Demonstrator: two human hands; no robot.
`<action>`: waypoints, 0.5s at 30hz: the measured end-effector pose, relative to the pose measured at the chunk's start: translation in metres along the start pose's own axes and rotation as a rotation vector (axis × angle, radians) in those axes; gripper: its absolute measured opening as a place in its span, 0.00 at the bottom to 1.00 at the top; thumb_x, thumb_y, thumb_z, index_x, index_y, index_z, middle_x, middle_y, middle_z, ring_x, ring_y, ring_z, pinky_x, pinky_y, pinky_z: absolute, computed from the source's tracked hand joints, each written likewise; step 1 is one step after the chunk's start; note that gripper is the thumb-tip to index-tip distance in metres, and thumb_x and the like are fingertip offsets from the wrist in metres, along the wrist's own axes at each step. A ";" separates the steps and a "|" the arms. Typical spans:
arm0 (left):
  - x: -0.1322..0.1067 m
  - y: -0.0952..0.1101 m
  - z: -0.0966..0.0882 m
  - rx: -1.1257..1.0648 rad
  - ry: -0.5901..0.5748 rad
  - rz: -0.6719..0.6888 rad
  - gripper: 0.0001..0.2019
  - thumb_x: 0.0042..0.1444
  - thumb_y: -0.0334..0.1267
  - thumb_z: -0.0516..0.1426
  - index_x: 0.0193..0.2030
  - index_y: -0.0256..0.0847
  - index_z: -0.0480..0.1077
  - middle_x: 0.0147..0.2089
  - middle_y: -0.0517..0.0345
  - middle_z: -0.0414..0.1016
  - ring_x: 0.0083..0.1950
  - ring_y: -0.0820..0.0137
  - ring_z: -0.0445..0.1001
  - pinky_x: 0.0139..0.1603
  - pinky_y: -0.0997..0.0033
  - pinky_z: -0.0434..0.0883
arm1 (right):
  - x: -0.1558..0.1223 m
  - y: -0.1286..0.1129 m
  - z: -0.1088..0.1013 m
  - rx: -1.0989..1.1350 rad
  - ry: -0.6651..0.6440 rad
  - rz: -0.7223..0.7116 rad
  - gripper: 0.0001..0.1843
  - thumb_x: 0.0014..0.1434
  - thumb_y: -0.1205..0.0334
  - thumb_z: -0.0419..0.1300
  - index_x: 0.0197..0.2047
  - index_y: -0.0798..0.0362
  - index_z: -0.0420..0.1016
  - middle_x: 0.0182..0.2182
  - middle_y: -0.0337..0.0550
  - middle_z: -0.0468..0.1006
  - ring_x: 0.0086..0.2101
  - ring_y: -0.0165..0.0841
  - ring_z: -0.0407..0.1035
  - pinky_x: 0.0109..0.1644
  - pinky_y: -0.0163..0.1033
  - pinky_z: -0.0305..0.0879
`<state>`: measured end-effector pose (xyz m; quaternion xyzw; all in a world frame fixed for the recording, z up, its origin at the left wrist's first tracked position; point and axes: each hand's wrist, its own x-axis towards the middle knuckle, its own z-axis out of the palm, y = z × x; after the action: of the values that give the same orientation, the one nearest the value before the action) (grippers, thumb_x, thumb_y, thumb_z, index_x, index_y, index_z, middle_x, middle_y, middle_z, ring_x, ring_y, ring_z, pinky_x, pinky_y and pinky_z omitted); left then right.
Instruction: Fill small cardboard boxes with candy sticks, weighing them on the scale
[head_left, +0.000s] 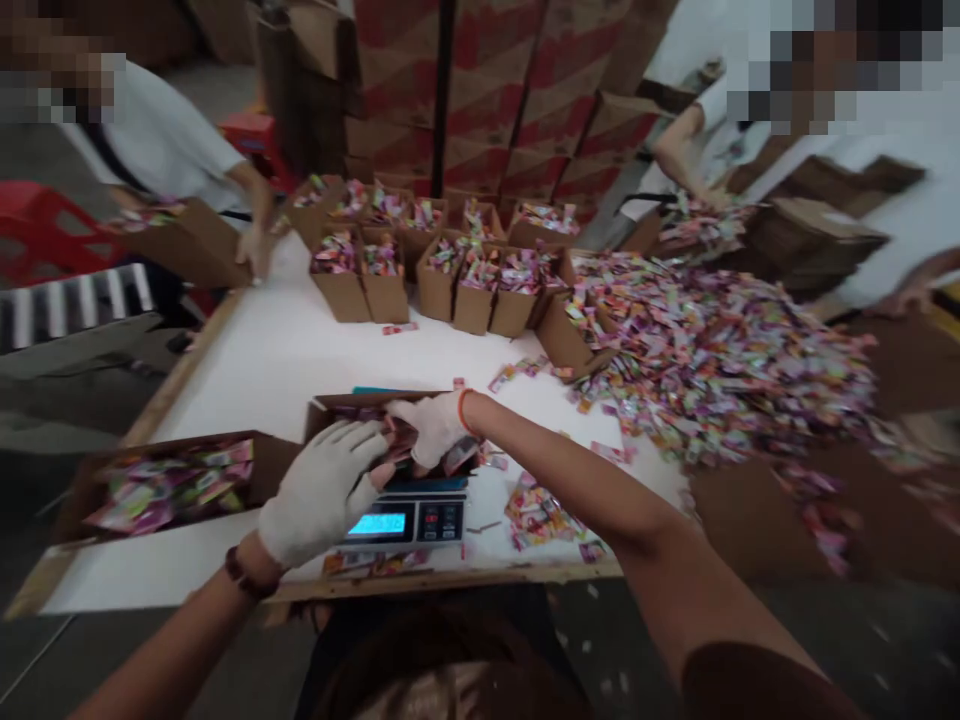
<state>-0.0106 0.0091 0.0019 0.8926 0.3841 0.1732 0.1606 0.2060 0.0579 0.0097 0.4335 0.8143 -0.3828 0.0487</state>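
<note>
Both my hands wear white gloves and rest on a small brown carton [352,405] filled with colourful wrapped candies. The carton sits on a digital scale [409,520] with a lit blue display. My left hand [322,495] lies on the near side of the carton with fingers spread over the candies. My right hand [431,425] is curled over the candies at the carton's right side; what its fingers hold is hidden.
A candy-filled carton [169,485] lies left of the scale. Several filled cartons [450,275] stand at the back of the white table [262,360]. A big candy heap [712,360] covers the right. A small candy pile [540,515] lies near the scale. Other people work at both far corners.
</note>
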 end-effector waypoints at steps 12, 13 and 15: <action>-0.024 -0.001 0.015 0.176 0.375 -0.177 0.21 0.65 0.44 0.56 0.64 0.55 0.71 0.76 0.51 0.64 0.79 0.44 0.58 0.76 0.36 0.59 | -0.194 0.250 0.092 0.258 0.310 0.899 0.52 0.56 0.49 0.68 0.78 0.52 0.55 0.76 0.65 0.52 0.74 0.58 0.46 0.71 0.67 0.52; -0.025 -0.001 0.016 0.166 0.363 -0.166 0.23 0.66 0.43 0.55 0.68 0.56 0.69 0.76 0.52 0.64 0.78 0.45 0.59 0.76 0.38 0.60 | -0.193 0.258 0.113 0.243 0.241 0.907 0.58 0.49 0.49 0.73 0.78 0.50 0.56 0.77 0.65 0.49 0.75 0.62 0.41 0.72 0.71 0.47; -0.028 -0.002 0.017 0.163 0.330 -0.210 0.26 0.67 0.44 0.54 0.72 0.60 0.64 0.76 0.55 0.64 0.78 0.48 0.59 0.76 0.40 0.59 | -0.184 0.261 0.152 0.154 0.028 0.864 0.69 0.39 0.51 0.78 0.80 0.44 0.52 0.80 0.63 0.39 0.76 0.65 0.30 0.71 0.77 0.36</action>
<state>-0.0230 -0.0128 -0.0193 0.8171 0.5090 0.2678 0.0402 0.4753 -0.0802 -0.1727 0.7416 0.5281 -0.3810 0.1610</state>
